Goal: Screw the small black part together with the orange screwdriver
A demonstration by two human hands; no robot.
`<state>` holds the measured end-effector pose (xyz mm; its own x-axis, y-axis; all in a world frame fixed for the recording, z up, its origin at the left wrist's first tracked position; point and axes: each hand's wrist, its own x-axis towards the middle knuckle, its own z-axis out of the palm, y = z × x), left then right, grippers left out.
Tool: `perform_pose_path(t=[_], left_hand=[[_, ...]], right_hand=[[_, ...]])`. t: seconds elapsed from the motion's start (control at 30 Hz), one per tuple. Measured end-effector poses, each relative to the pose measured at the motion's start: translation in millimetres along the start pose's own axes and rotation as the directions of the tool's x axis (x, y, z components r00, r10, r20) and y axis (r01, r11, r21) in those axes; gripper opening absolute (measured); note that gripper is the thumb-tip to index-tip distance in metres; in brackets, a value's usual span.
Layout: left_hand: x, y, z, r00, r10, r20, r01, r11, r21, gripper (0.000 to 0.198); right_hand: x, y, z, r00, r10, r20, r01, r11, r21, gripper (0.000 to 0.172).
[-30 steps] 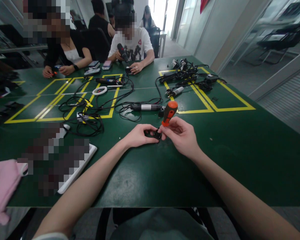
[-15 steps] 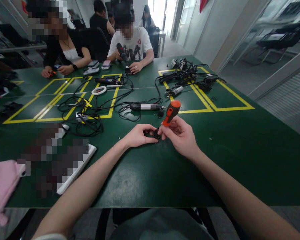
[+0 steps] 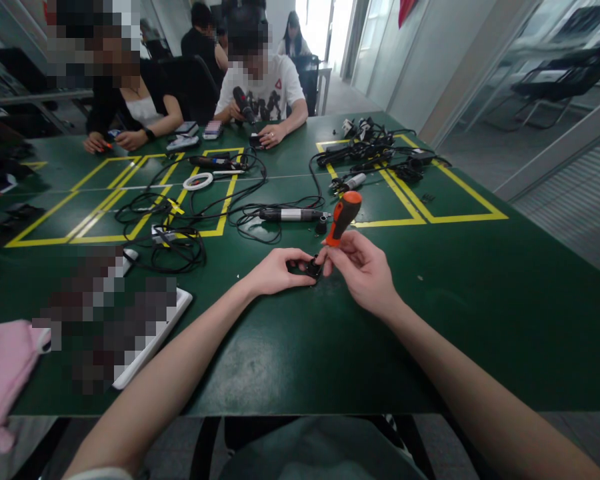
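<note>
My left hand (image 3: 283, 270) is closed round a small black part (image 3: 313, 267) on the green table, thumb and fingers pinching it from the left. In my right hand (image 3: 365, 270) is a screwdriver (image 3: 346, 217) with an orange and dark grey handle, tilted with its handle end up. My right fingertips meet near the shaft, close beside the black part. The screwdriver's tip is hidden by the fingers. Just beyond my hands stands another small black piece (image 3: 321, 225), near a black and silver pen-shaped electric tool (image 3: 290, 215) lying on its side.
Black cables (image 3: 180, 250) lie coiled at the left, and a heap of cables and plugs (image 3: 365, 147) sits at the back right. A white-edged board (image 3: 180, 307) lies left of my forearm. Across the table (image 3: 480, 313), a person in white (image 3: 285, 87) holds a power drill (image 3: 243, 103).
The screwdriver handle has risen slightly and stands a little more upright. My right fingertips have shifted slightly upward. My left hand keeps its hold on the black part.
</note>
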<state>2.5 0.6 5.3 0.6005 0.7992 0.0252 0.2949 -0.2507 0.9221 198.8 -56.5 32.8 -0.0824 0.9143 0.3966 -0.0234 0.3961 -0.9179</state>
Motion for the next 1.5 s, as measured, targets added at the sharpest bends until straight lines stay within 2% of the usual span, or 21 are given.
perform_pose_path(t=[0.13,0.33,0.4,0.5,0.63,0.7,0.9,1.03,1.2,1.3,1.43,1.5], left_hand=[[0.3,1.2,-0.5,1.000,0.001,0.004,-0.001,1.000,0.018,0.028],[0.3,1.2,-1.0,1.000,0.010,0.009,-0.011,1.000,0.023,0.028],[0.3,1.2,-0.9,1.000,0.008,0.005,-0.008,1.000,0.023,0.027],[0.3,1.5,-0.6,1.000,0.015,0.001,-0.015,1.000,0.016,0.027],[-0.1,2.5,-1.2,1.000,0.003,-0.002,-0.003,0.999,0.042,0.027],[-0.1,2.8,-1.7,1.000,0.003,-0.001,-0.003,0.999,0.050,0.027],[0.2,2.7,-1.4,1.000,0.009,0.005,-0.009,1.000,0.024,0.031],[-0.4,3.6,-1.3,1.000,0.013,0.011,-0.014,1.000,0.028,0.025],[-0.8,4.0,-1.1,0.999,0.029,0.013,-0.029,1.000,0.011,0.020],[0.0,3.5,-1.0,1.000,0.012,0.003,-0.012,1.000,0.025,0.024],[0.7,2.9,-0.9,1.000,-0.001,-0.001,0.001,0.999,0.050,0.025],[0.5,2.8,-0.9,1.000,0.000,0.000,0.000,0.999,0.046,0.025]], right_hand=[[-1.0,1.7,-1.1,1.000,0.025,-0.012,-0.025,1.000,-0.006,0.032],[0.7,-3.7,-1.6,0.998,-0.056,0.014,0.057,0.997,-0.054,0.022],[1.1,-4.1,-1.3,0.997,-0.073,0.034,0.076,0.994,-0.077,0.024],[0.8,-1.7,-0.6,0.997,-0.046,0.057,0.051,0.995,-0.082,0.027],[-0.3,2.3,0.7,1.000,-0.027,0.013,0.027,0.999,0.018,0.019],[-0.9,2.5,1.0,1.000,-0.009,0.000,0.009,0.999,0.036,0.025],[-0.7,-1.8,0.1,1.000,-0.013,-0.014,0.012,1.000,-0.021,0.024],[0.7,-2.1,0.2,0.998,-0.058,0.027,0.060,0.997,-0.058,0.025],[0.7,1.6,1.2,0.998,-0.038,0.050,0.042,0.996,-0.082,0.030],[0.0,3.7,1.9,1.000,-0.026,0.001,0.026,0.999,-0.033,0.022],[-0.9,4.5,3.1,0.997,0.017,-0.079,-0.015,0.999,0.031,0.031],[-1.2,3.3,3.2,0.996,0.028,-0.083,-0.026,0.999,0.026,0.029]])
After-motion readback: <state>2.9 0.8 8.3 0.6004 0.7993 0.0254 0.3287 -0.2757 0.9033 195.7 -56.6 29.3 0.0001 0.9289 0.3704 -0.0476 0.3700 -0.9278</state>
